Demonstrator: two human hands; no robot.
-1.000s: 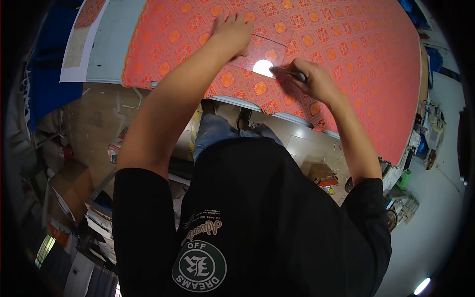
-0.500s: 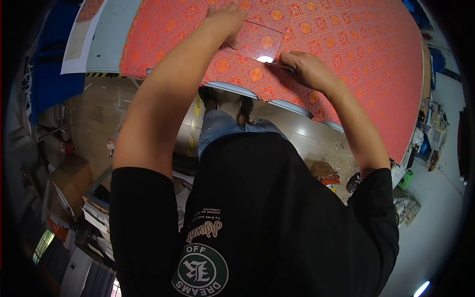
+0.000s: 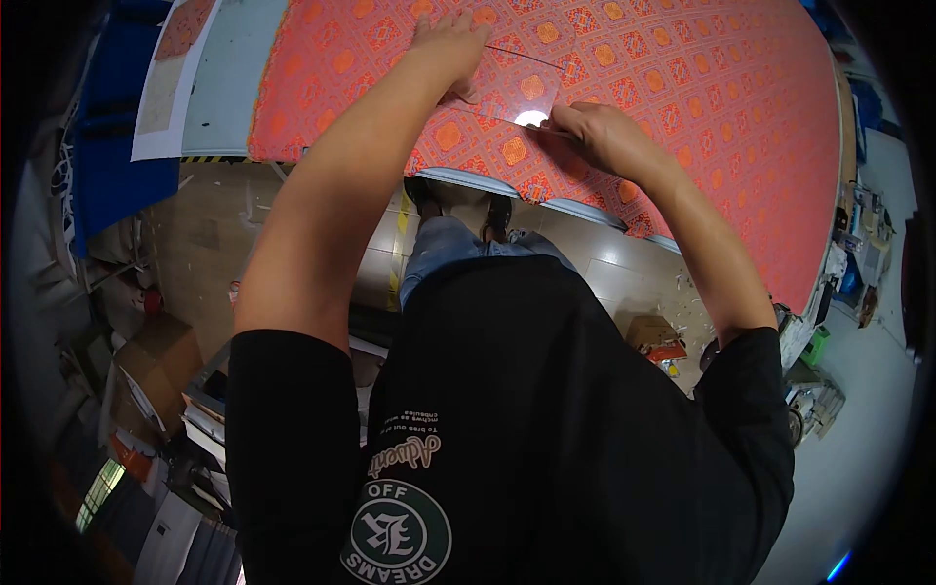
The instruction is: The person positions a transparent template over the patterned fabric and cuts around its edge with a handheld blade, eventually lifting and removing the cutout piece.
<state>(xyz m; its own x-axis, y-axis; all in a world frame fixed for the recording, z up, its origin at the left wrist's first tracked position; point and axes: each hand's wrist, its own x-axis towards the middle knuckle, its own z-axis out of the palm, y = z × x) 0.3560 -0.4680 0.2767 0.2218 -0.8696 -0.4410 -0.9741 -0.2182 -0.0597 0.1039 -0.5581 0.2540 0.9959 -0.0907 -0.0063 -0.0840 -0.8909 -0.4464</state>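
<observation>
A clear rectangular plastic sheet (image 3: 517,83) lies flat on red-orange patterned fabric (image 3: 682,88). My left hand (image 3: 451,51) rests on the left end of the sheet, fingers spread and pressing down. At the sheet's near right corner, my right hand (image 3: 600,135) is closed round a slim dark tool, mostly hidden by the fingers; its exact kind I cannot make out. A bright light reflection sits on the sheet beside the right fingertips. The fabric's near edge hangs unevenly along the table edge.
The pale table edge (image 3: 468,180) runs just in front of my body. At the left lies a white sheet with fabric swatches (image 3: 175,78). A cardboard box (image 3: 156,366) stands on the floor at left, and assorted items (image 3: 858,253) line the right side.
The whole view has shifted slightly to the right and down. Both hands keep nearly the same places on the sheet; the tool in my right hand shows less now.
</observation>
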